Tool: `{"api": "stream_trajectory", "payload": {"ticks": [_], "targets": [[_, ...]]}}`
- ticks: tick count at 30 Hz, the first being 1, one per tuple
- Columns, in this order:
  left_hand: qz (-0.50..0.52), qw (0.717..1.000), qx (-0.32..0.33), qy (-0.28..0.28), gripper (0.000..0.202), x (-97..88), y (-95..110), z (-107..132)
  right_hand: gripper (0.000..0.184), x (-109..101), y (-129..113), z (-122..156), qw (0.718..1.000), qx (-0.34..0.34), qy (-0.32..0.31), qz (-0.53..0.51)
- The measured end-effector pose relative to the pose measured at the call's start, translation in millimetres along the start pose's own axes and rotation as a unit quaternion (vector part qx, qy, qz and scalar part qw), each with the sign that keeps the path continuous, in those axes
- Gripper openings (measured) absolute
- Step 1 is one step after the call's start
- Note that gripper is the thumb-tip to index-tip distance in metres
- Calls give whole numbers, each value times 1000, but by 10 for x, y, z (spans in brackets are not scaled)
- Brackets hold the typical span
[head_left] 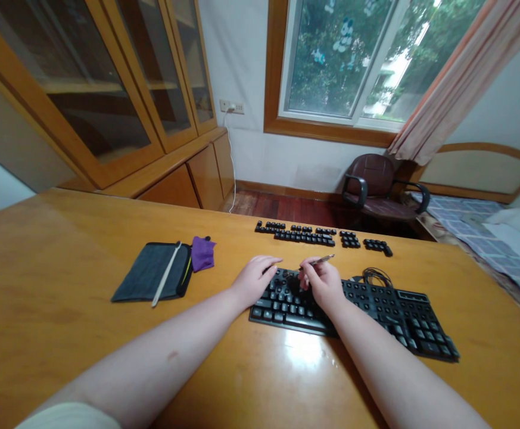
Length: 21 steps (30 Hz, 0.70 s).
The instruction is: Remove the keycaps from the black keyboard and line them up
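A black keyboard [304, 322] lies on the wooden desk, its upper rows stripped of keycaps while many lower keys remain fitted. My left hand [253, 280] rests at the keyboard's upper left corner, fingers stretched toward the right. Over the bare key rows, my right hand [326, 287] grips a slim pen-like tool [326, 259] whose upper end points up and right. The tool's lower end is hard to make out between the fingers. Loose black keycaps [304, 237] stand in rows behind the keyboard.
Left of the keyboard lies a dark grey pouch [141, 274] with a pale stick [167, 275] across it. A purple cloth [203, 254] touches its side. The coiled cable [377, 276] sits behind the keyboard. Beyond the desk is an office chair [373, 179].
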<state>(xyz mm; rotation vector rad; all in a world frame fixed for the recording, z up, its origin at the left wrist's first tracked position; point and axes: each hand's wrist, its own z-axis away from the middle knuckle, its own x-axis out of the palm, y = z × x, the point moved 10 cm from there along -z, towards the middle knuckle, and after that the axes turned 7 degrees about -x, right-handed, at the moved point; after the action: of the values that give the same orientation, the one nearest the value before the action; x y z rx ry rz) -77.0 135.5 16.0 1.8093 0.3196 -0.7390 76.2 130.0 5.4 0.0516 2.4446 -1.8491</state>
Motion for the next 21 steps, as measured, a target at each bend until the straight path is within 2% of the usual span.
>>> {"api": "stream_trajectory", "payload": {"ticks": [2,5,12,21], "targets": [[-5,999,39,9,35,-62,120,44,31,8,1,0,1000,3,-1,-10],[-25,998,59,11,45,-66,199,81,30,22,11,-3,1000,11,-8,-27],[-30,997,60,36,20,-25,191,62,35,143,17,14,998,14,-67,12],[-30,998,41,48,18,-52,172,79,37,147,18,-3,995,-8,-81,65]]}}
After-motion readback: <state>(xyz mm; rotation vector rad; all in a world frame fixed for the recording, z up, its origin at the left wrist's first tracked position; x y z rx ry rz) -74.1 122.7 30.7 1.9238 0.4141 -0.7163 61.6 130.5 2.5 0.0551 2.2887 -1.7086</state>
